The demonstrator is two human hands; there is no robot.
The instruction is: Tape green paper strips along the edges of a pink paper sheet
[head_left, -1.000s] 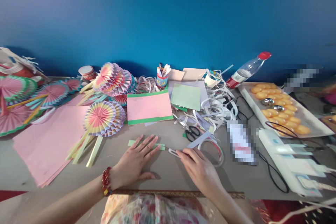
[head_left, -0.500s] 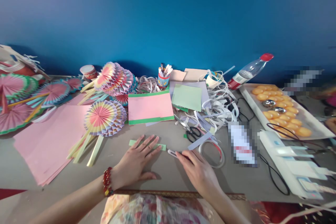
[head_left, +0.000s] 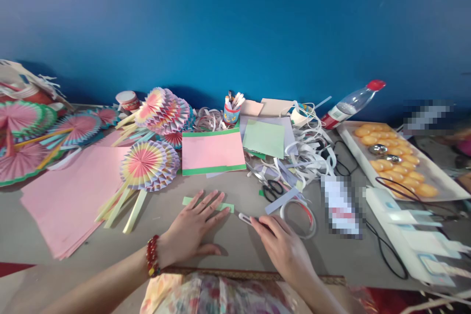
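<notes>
Flat on a narrow green paper strip [head_left: 228,207] lies my left hand [head_left: 195,223], fingers spread, covering the strip's middle. My right hand [head_left: 281,243] is closed around a slim white utility knife [head_left: 244,218], its tip pointing left near the strip's right end. Just beyond the right hand are a roll of double-sided tape [head_left: 314,228], a lilac paper strip [head_left: 281,200] and black-handled scissors [head_left: 273,189]. A pink sheet with green borders [head_left: 213,151] rests on the table farther back.
Folded paper fans [head_left: 147,164] and pink sheets [head_left: 69,196] spread across the left. Behind, a pen cup [head_left: 231,115] stands beside tangled white paper strips [head_left: 312,152]. To the right are a bottle [head_left: 348,103], a tray of orange balls [head_left: 456,191] and a power strip [head_left: 386,225].
My right hand and the knife have shifted slightly right and back from the green strip's end. My left hand stays flat on the strip. The whole view has moved a little.
</notes>
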